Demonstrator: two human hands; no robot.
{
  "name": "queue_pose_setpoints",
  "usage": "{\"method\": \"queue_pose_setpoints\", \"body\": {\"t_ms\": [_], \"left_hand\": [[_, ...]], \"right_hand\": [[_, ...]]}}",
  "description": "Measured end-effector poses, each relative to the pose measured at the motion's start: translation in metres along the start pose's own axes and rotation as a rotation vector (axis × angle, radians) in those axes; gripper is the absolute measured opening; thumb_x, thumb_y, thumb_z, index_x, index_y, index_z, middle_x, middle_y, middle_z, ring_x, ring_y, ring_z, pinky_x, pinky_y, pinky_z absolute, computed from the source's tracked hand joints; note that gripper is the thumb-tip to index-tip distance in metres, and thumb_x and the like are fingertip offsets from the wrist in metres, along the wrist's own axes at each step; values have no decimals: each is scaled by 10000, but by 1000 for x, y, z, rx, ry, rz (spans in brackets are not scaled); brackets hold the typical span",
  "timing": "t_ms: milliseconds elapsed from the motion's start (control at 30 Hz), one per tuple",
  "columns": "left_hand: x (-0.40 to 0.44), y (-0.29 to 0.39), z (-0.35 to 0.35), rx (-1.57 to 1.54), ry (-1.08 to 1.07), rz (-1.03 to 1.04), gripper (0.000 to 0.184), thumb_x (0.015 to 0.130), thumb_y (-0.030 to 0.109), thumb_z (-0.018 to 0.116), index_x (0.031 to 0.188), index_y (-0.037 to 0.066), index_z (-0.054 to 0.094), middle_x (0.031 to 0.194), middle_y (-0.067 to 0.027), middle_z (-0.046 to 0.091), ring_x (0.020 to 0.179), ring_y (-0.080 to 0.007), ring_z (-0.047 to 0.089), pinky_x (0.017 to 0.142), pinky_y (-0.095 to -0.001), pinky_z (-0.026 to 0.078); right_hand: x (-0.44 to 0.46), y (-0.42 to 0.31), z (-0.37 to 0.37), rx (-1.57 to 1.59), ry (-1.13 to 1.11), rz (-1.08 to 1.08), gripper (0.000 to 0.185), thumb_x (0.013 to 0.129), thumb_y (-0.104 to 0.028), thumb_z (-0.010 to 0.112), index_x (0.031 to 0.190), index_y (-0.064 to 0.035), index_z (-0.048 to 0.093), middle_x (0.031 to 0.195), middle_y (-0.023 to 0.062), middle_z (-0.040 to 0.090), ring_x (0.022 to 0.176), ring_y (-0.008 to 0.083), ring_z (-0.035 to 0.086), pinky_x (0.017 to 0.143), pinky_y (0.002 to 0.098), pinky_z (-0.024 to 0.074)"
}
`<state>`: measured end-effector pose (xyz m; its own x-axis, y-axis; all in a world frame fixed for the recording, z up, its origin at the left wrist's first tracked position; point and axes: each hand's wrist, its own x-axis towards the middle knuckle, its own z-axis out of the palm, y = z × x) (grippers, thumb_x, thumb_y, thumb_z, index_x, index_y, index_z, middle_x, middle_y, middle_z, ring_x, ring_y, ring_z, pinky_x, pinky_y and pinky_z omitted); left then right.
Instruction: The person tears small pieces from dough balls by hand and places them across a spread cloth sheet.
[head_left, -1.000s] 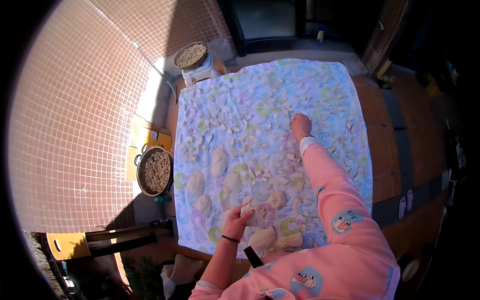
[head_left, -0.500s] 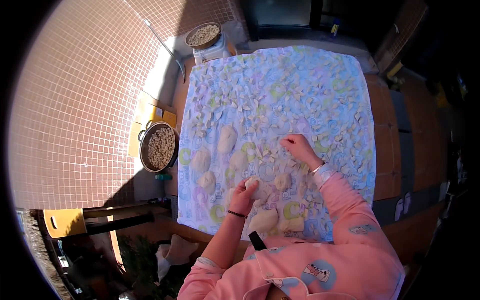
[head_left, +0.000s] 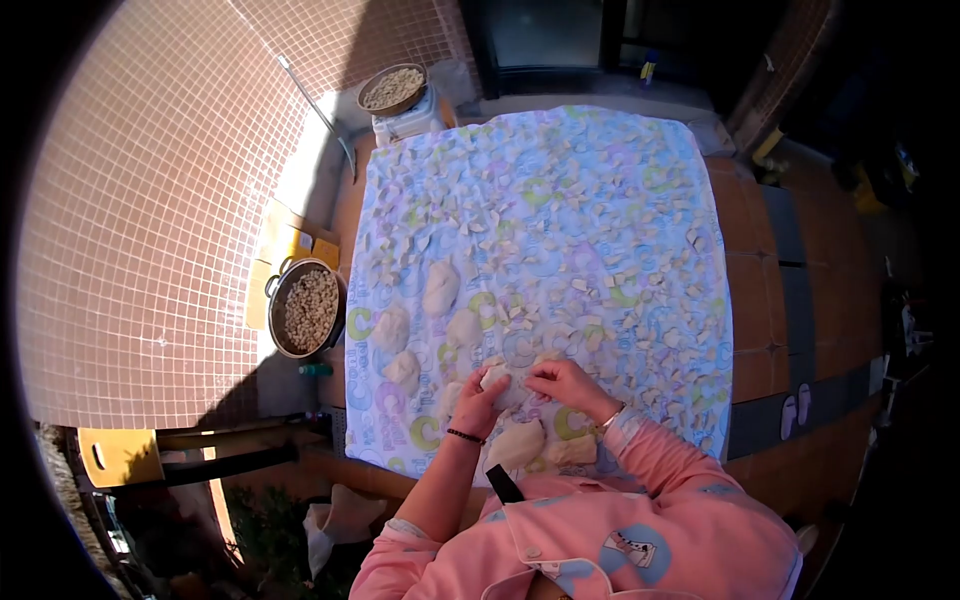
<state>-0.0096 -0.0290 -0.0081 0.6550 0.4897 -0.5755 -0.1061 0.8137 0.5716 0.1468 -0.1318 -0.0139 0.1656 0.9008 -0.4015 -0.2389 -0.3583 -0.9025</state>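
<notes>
My left hand (head_left: 478,408), a dark bead bracelet on its wrist, grips a pale doughy lump (head_left: 494,376) that may be dough or steamed bun. Just to its right, my right hand (head_left: 562,386) has thumb and fingers pinched together; anything between them is too small to make out. Larger pale lumps lie around my hands: a long one (head_left: 518,444) and a squarish one (head_left: 573,450) close to my body, and several farther left, such as an oval one (head_left: 440,288). Small torn-looking pieces (head_left: 520,318) are scattered across the patterned cloth (head_left: 385,440).
Left of the cloth stands a two-handled metal pot (head_left: 270,318) of small pale beige bits. A round pan (head_left: 364,92) with similar contents rests on a white container (head_left: 405,124) at the far left corner. Purple slippers (head_left: 789,415) lie on the floor at right.
My right hand has come back toward my body, from over the scattered pieces to beside my left hand. My left hand keeps its grip on the pale lump. The view has shifted slightly.
</notes>
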Motion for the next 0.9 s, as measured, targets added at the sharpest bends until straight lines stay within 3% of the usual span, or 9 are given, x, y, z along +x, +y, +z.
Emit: {"method": "queue_pose_setpoints", "body": {"t_ms": [200,267,367,433,533,700,767,800,900], "left_hand": [[-1,4,-10,-142,-46,-120,281,840,68,536,1108,54,454,1073,-82,539,996,-219,535,850,-417,447],[-1,7,-14,-221,-74,-157,280,833,64,547,1099,62,458,1078,-73,537,1000,-213,530,847,-416,445],[-6,11,-19,-216,-28,-133,292,838,59,536,1113,61,437,1101,-76,523,1022,-236,517,863,-435,430],[-6,9,-28,-189,37,-99,311,840,51,526,1130,61,412,1124,-89,507,1041,-252,504,875,-444,422],[-8,8,-33,-210,28,-67,328,841,39,519,1143,61,394,1131,-96,503,1051,-257,498,887,-448,414],[-11,9,-34,-234,23,-59,323,837,20,515,1137,55,402,1130,-107,503,1051,-255,499,890,-455,412],[-11,13,-31,-241,20,-54,321,835,14,515,1135,54,404,1129,-110,503,1049,-254,501,890,-454,413],[-12,14,-27,-217,18,-29,299,841,23,506,1128,37,426,1126,-118,511,1045,-258,507,894,-440,416],[-11,15,-23,-185,9,20,275,845,28,499,1115,20,451,1115,-126,524,1034,-260,518,894,-423,423]], "right_hand": [[12,-12,-12,226,-111,88,186,834,-168,577,898,3,605,713,3,571,603,64,518,567,207,431],[28,-11,-22,363,60,96,181,832,-163,575,887,6,610,704,1,568,593,66,510,564,199,425],[82,18,-59,-337,492,-172,269,750,-217,634,901,3,606,677,76,593,584,158,546,562,284,450],[106,10,-72,-422,712,-301,252,722,-220,631,872,-20,606,698,126,599,633,253,580,591,342,455],[130,0,-80,-589,784,-199,222,741,-210,618,842,-12,608,725,118,619,677,255,589,621,341,452],[142,3,-72,-879,852,-94,227,745,-238,605,831,-27,608,809,139,599,716,293,574,651,376,449],[134,0,-64,-990,947,-243,208,744,-216,609,854,-39,613,830,152,584,715,310,562,638,364,449],[126,-5,-60,-991,942,-244,208,744,-216,609,854,-39,613,830,152,584,715,310,562,638,364,449],[90,-20,-32,-628,638,-399,174,775,-182,586,874,-41,607,779,96,584,692,253,565,620,352,454]]}}
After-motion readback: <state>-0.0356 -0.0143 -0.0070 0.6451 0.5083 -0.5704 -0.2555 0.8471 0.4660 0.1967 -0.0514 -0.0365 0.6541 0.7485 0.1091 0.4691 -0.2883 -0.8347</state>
